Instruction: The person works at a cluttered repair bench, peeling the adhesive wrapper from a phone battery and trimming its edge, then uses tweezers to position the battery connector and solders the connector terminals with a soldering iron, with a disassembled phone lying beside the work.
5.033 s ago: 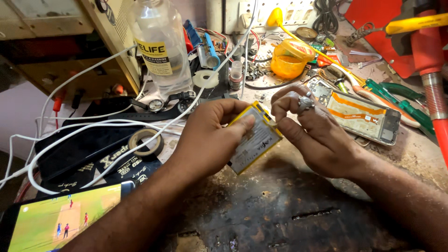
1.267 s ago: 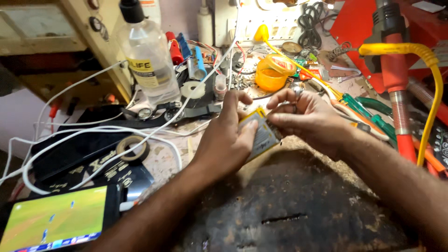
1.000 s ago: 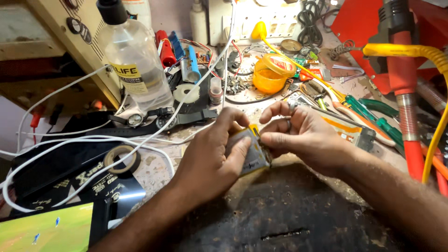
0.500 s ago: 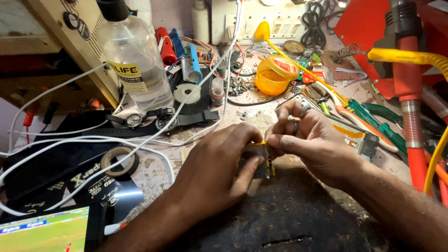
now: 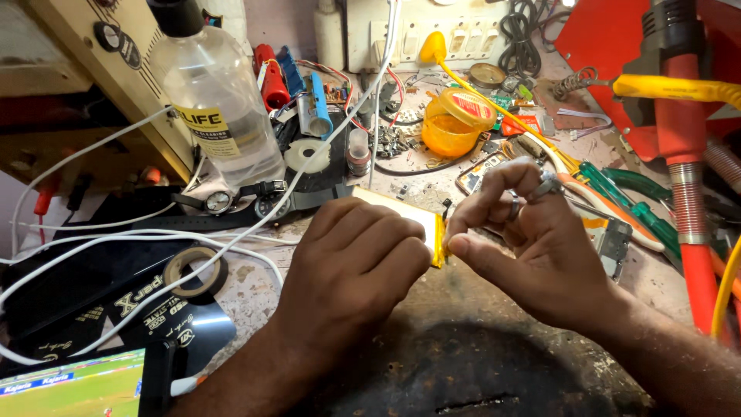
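Yellow tape wraps the edge of the flat battery pack (image 5: 421, 224) that you hold just above the scuffed dark workbench (image 5: 432, 363), near the middle of the view. Your left hand (image 5: 351, 270) covers most of the pack from above, its fingers curled down over the pale face and closed on it. Your right hand (image 5: 532, 247) meets the pack at its right end: thumb and forefinger are pinched together on the yellow-taped edge, and the other fingers curl above, two of them wearing rings.

Behind your hands, a clear plastic bottle (image 5: 220, 96) with a black cap stands at the back left. White cables (image 5: 116, 232) loop across the left side, passing a roll of tape (image 5: 194, 270) that lies flat on a dark printed box (image 5: 85, 301). An orange tub (image 5: 454, 123) sits open near the back centre, with a blue cylinder (image 5: 318, 104) to its left. Green-handled tools (image 5: 617, 185) lie to the right of your right hand. A lit screen (image 5: 73, 382) showing a green field occupies the lower left corner.
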`<state>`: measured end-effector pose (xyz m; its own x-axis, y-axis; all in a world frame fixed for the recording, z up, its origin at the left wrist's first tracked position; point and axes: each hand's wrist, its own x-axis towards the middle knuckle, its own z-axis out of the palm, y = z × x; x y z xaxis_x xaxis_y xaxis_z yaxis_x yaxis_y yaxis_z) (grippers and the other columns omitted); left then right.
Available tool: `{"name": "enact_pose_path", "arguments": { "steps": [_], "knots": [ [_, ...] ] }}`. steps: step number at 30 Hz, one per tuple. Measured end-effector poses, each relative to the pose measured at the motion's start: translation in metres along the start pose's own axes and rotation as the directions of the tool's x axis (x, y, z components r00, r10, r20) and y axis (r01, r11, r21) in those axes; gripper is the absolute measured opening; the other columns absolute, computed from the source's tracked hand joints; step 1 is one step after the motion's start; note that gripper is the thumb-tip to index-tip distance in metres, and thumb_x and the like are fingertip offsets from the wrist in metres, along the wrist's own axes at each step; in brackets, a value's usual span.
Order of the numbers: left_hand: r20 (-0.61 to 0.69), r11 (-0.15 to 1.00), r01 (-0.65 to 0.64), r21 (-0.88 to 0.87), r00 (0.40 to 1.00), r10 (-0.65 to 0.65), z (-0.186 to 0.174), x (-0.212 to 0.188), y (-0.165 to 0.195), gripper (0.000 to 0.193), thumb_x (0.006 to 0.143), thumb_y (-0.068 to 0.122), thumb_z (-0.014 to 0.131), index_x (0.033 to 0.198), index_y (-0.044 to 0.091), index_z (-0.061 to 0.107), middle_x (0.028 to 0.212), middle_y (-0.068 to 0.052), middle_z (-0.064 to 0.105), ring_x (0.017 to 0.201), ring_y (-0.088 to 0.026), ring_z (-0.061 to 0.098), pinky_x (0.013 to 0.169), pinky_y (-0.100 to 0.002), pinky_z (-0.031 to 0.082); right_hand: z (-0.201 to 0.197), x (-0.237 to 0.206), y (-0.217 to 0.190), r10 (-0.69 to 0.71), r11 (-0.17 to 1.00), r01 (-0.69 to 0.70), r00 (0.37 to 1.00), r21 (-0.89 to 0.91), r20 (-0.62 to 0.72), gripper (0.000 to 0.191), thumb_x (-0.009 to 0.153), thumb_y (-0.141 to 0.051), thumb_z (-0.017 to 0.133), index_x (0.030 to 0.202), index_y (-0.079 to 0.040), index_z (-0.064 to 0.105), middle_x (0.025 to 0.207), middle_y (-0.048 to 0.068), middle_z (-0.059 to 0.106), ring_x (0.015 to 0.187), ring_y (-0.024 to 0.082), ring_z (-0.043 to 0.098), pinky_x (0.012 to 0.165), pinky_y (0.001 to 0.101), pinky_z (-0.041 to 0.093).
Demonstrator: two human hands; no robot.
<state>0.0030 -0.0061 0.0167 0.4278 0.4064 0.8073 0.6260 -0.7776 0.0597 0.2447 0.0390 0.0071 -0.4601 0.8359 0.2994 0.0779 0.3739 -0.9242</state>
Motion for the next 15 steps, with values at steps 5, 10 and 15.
{"name": "enact_pose_path", "arguments": {
  "steps": [5,10,15],
  "knots": [
    [-0.007,1.000,-0.013,-0.022,1.000,0.013,-0.003,0.001,-0.001,0.014,0.086,0.012,0.069,0.098,0.010,0.063,0.107,-0.003,0.067,0.106,-0.021,0.066,0.095,-0.040,0.048,0.001,0.000,-0.004,0.014,0.998,-0.014,1.000,-0.059,-0.008,0.033,0.092,-0.003,0.072,0.116,-0.003,0.050,0.106,0.006,0.065,0.106,0.013,0.066,0.097,0.0315,0.055],
    [-0.033,1.000,-0.020,-0.004,0.999,0.020,-0.007,0.003,0.000,0.012,0.086,0.012,0.070,0.096,0.009,0.063,0.107,-0.003,0.066,0.106,-0.021,0.066,0.096,-0.040,0.049,-0.004,0.000,-0.020,-0.166,0.906,0.180,0.984,-0.383,0.068,0.026,0.086,-0.010,0.077,0.111,-0.004,0.072,0.110,0.005,0.071,0.108,0.014,0.069,0.096,0.0310,0.057],
    [-0.056,0.998,-0.052,0.033,0.997,0.054,-0.010,0.004,0.002,0.012,0.088,0.013,0.072,0.095,0.008,0.063,0.108,-0.004,0.065,0.106,-0.022,0.066,0.098,-0.042,0.049,0.001,0.003,-0.026,-0.268,0.790,0.268,0.960,-0.551,0.082,0.021,0.079,-0.015,0.086,0.097,-0.010,0.077,0.101,0.004,0.073,0.100,0.016,0.072,0.086,0.0303,0.059]
  ]
}}
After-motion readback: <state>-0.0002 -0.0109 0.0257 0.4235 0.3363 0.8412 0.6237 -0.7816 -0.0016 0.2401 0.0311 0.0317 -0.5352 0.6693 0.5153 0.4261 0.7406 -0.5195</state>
